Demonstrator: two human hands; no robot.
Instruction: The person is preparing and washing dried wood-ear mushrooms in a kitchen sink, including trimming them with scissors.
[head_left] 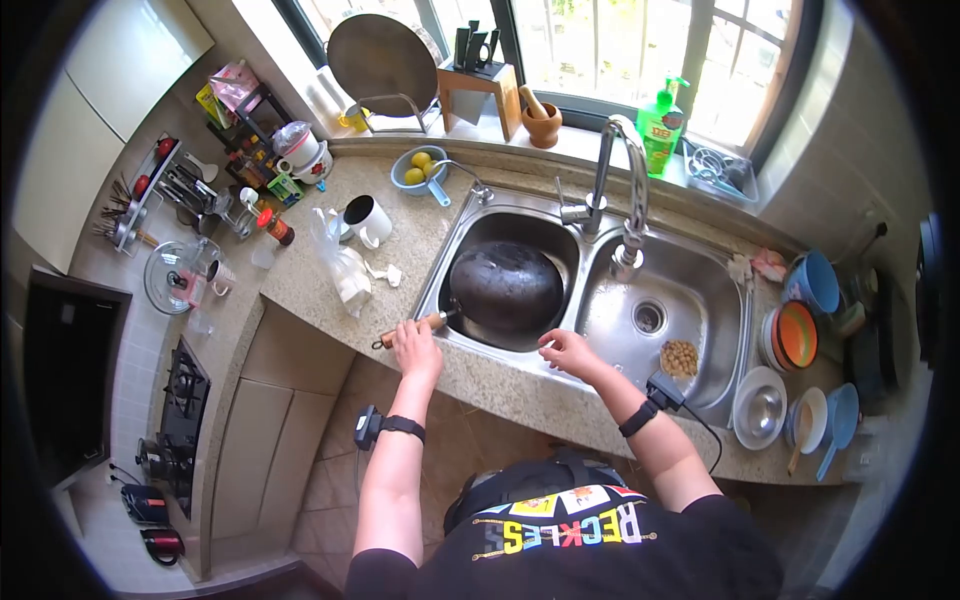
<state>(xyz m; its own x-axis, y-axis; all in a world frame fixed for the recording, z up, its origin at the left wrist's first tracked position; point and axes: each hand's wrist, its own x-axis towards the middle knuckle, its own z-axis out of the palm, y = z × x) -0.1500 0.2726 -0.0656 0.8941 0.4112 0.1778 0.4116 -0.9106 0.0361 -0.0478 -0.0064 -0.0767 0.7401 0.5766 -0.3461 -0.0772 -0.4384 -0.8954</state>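
A dark wok (508, 285) lies bottom up in the left basin of the steel sink (590, 345). Its wooden handle (432, 321) sticks out over the front left rim. My left hand (415, 352) is closed around that handle. Close to the wok's right side, my right hand (568, 352) hovers by the sink's front rim, fingers loosely bent and apart, holding nothing. The chrome faucet (638, 190) arches over the right basin, and no water stream shows. A round strainer-like piece filled with tan bits (679, 358) sits in the right basin.
Left of the sink are a white mug (368, 221), a plastic bag (345, 275) and a blue colander (420, 171) with yellow fruit. Bowls (795, 335) crowd the right counter. Green soap bottle (661, 130), mortar (542, 125) and knife block (482, 85) line the windowsill.
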